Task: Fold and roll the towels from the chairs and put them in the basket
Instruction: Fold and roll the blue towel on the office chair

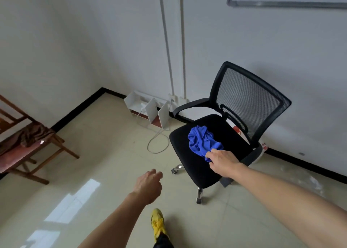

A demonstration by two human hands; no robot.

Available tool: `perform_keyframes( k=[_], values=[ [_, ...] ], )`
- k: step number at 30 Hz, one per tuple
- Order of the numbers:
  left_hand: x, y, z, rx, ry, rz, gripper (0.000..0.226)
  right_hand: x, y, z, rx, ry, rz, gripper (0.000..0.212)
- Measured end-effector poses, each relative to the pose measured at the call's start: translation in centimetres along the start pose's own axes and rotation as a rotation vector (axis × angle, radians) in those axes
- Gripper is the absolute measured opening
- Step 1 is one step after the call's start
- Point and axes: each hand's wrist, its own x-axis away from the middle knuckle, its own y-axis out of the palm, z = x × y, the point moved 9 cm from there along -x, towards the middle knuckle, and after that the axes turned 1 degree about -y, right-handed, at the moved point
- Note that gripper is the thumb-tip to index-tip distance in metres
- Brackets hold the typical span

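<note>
Floor spreads wide left of the black chair. Right grip pinches the blue towel at the seat's near edge; left grip hangs loosely curled.

My right hand covers the near end of the blue towel, so I cannot tell whether my fingertips grip it (they are out of sight under my knuckles). The left edge cuts off the wooden chair and the brown towel on it. The office chair seat hides most of its wheeled base.
</note>
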Motion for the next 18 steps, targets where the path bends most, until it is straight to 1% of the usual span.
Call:
perform_keyframes(
  k=[5,8,11,15,18],
  values=[
    [-9.7,-1.6,-3.8,-0.053,0.12,-0.054,0.036,-6.7,2.4,2.1,-0.062,0.174,-0.047,0.027],
    [-15.0,-2.9,-5.5,-0.102,0.213,-0.092,0.037,-9.1,3.6,3.0,-0.105,0.301,-0.07,0.028],
    [-20.0,-3.7,-6.6,-0.157,0.264,-0.153,0.035,-10.5,4.6,3.3,-0.171,0.397,-0.09,0.029],
    [-25.3,-3.7,-5.5,-0.189,0.347,-0.224,0.034,-10.7,7.3,4.3,-0.271,0.51,-0.127,0.034],
    [-29.8,-2.6,-3.3,-0.218,0.407,-0.28,0.037,-11.3,10.4,6.5,-0.352,0.631,-0.161,0.036]
  ],
)
